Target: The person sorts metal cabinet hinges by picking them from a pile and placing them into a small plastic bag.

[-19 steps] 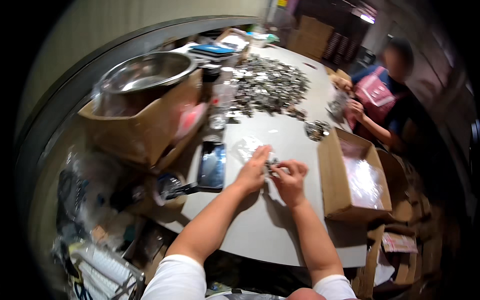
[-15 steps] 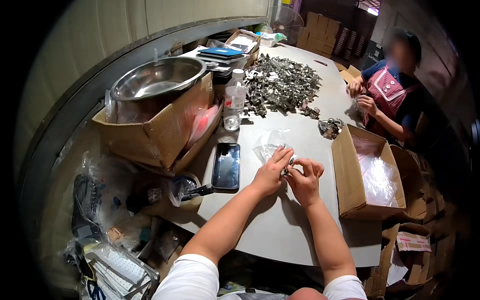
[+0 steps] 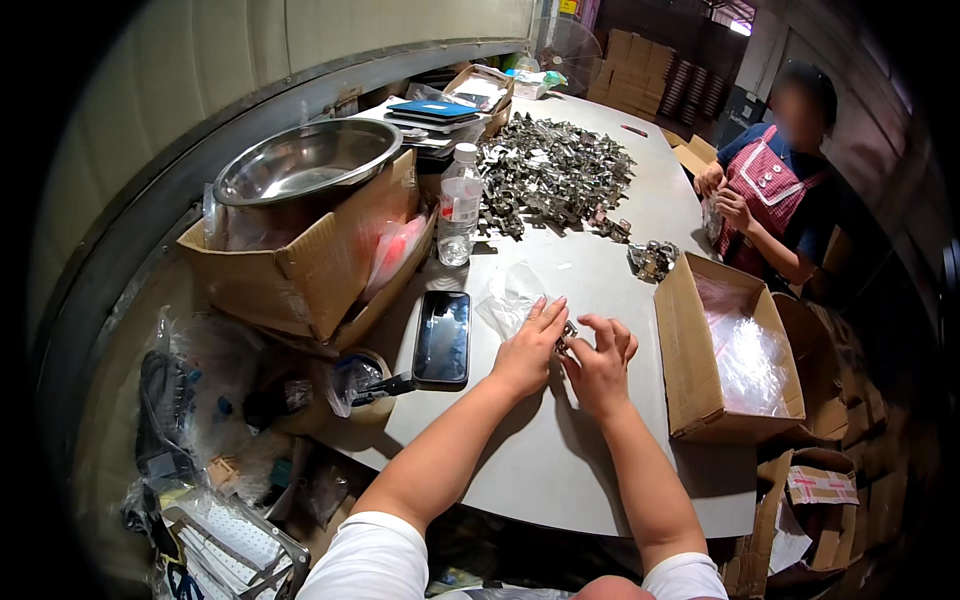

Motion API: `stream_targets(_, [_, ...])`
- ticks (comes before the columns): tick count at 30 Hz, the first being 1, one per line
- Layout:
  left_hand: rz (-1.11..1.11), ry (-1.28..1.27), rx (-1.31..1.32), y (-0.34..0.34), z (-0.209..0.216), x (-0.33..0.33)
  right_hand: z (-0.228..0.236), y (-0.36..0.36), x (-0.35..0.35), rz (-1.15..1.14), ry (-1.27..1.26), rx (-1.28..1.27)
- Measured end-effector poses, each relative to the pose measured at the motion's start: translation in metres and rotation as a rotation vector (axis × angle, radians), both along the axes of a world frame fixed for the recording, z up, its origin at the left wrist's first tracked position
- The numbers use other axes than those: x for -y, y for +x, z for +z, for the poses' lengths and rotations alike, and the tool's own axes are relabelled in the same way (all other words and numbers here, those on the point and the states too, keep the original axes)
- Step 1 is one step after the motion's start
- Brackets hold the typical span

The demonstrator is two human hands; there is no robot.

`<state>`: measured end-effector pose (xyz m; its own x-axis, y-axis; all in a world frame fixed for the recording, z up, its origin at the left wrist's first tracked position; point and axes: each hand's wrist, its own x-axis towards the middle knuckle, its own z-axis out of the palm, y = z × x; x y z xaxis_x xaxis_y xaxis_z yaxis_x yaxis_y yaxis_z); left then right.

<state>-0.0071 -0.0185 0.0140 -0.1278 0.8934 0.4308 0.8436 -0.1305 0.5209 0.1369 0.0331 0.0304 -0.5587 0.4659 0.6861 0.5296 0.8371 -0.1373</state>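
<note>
Over the near middle of the table, my left hand [image 3: 527, 357] is closed around a small shiny metal piece [image 3: 567, 340], which looks like a hinge. Its fingers partly cover the piece, so its full shape is hidden. Close on the right, my right hand [image 3: 600, 372] has thumb and forefinger apart, with the thumb by the piece. A clear plastic bag [image 3: 510, 296] lies just beyond the left fingers. Farther back spreads a large heap of similar metal pieces [image 3: 560, 170], with a smaller cluster [image 3: 653, 260] on its near right side.
Left of my hands are a phone [image 3: 441, 338], a plastic bottle [image 3: 460, 208] and a cardboard box [image 3: 300, 270] bearing a steel basin [image 3: 305, 165]. An open carton [image 3: 690, 370] with clear bags stands on the right. A co-worker in a checked apron [image 3: 768, 190] sits beyond it.
My right fingers have spread from a pinch at the metal piece. The left hand still holds it. The whole view has shifted slightly; the co-worker's hands stay together.
</note>
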Motion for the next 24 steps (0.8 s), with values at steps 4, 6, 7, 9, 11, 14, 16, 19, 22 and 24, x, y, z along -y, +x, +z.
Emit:
stream_targets(4, [-0.076, 0.163, 0.049, -0.005, 0.004, -0.003, -0.003, -0.003, 0.002, 0.120, 0.325, 0.028])
stream_targets(6, [-0.118, 0.182, 0.045, -0.006, 0.007, -0.002, -0.003, -0.001, -0.001, 0.104, 0.343, 0.013])
stream_targets(7, [-0.161, 0.204, 0.049, -0.006, 0.008, -0.001, -0.003, 0.002, -0.003, 0.088, 0.363, 0.004])
stream_targets(9, [-0.181, 0.200, 0.062, -0.003, 0.012, 0.001, -0.004, 0.004, -0.005, -0.064, 0.276, -0.068])
stream_targets(11, [-0.175, 0.163, 0.085, -0.003, 0.015, 0.002, -0.002, 0.005, -0.005, -0.153, 0.062, -0.096])
stream_targets(14, [-0.132, 0.079, 0.038, -0.003, 0.008, 0.002, 0.005, -0.003, 0.002, -0.199, -0.269, -0.164])
stream_targets(16, [-0.072, -0.049, 0.040, -0.003, 0.005, 0.001, 0.003, -0.005, -0.002, -0.216, -0.599, -0.246])
stream_targets(19, [-0.101, -0.011, 0.027, 0.002, 0.003, -0.008, -0.033, 0.009, -0.040, -0.035, -0.959, -0.517])
stream_targets(22, [-0.168, 0.035, 0.082, -0.003, -0.002, 0.001, -0.004, 0.000, -0.004, -0.041, -0.445, -0.306])
stream_targets(24, [-0.189, 0.097, 0.146, 0.000, 0.003, -0.002, -0.001, 0.002, -0.002, 0.042, 0.145, -0.037])
